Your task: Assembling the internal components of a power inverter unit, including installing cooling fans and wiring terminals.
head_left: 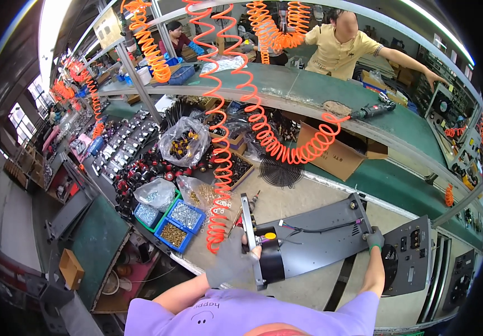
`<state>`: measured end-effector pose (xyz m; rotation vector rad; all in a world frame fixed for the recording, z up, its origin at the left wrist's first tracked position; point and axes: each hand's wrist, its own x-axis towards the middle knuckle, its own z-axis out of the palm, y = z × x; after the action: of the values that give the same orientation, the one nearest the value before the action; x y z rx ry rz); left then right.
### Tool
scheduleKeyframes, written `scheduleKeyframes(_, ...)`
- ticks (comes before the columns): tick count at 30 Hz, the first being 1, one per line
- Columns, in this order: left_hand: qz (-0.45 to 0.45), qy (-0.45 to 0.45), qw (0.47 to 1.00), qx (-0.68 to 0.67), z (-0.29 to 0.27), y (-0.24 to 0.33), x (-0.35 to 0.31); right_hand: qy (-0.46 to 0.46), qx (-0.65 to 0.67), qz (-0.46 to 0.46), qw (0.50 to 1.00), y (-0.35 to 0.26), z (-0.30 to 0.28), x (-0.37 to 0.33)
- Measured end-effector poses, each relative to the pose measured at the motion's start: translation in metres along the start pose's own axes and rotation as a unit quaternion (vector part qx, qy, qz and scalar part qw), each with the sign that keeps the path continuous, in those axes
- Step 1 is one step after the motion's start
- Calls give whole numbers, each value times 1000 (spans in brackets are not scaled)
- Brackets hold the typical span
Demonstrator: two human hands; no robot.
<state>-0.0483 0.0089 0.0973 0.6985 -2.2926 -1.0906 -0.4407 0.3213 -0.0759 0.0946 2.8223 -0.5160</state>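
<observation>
Grey chassis (322, 255) has a corner near the table's (314, 193) far edge. Your right hand (374, 238) grips it, likely steadying; left hand's (229, 262) hold blurred, unclear.

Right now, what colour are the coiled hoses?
Bright orange; the coiled hoses show best in the head view.

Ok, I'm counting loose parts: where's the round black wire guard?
In the head view, the wire guard is just right of centre, beyond the grey metal panel, left of the cardboard box.
</observation>
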Motion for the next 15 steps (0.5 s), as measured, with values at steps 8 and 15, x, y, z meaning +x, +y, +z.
scheduleKeyframes(8,-74,4,983,-168,-39,-40,12,139,87,-109,980,-15,-53,-12)
scheduleKeyframes(15,-102,-44,991,-78,-62,-92,12,273,38,-139,951,-48,-121,-54)
